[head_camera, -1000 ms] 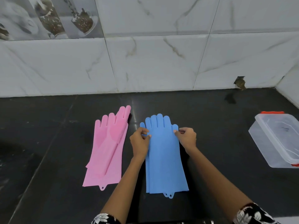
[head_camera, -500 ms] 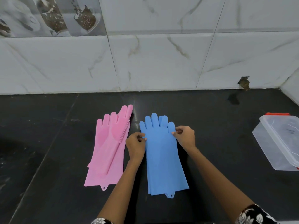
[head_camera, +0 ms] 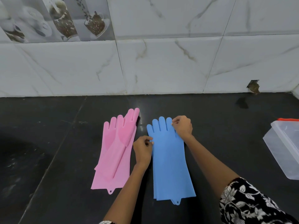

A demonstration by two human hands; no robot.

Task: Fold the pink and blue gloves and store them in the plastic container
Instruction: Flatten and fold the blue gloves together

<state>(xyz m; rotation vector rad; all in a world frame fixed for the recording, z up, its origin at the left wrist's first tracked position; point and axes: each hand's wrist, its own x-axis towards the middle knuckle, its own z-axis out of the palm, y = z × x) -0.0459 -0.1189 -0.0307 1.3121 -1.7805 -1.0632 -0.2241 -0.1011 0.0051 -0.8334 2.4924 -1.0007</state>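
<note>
The blue gloves (head_camera: 170, 160) lie stacked flat on the black counter (head_camera: 218, 135), fingers pointing at the wall. My left hand (head_camera: 143, 150) pinches their left edge near the thumb. My right hand (head_camera: 182, 126) pinches the top right fingertips. The pink gloves (head_camera: 115, 152) lie to the left, one partly over the other, untouched. The clear plastic container (head_camera: 284, 149) stands open at the right edge of the view, with an orange clip on its far side.
A white marble-tile wall (head_camera: 161, 65) backs the counter. A chipped hole (head_camera: 253, 86) shows in the wall near the right corner. A dark worn patch marks the counter at the far left.
My right hand has moved up from the blue gloves' right side to their fingertips. My left hand has slid slightly down the left edge. The view has shifted a little.
</note>
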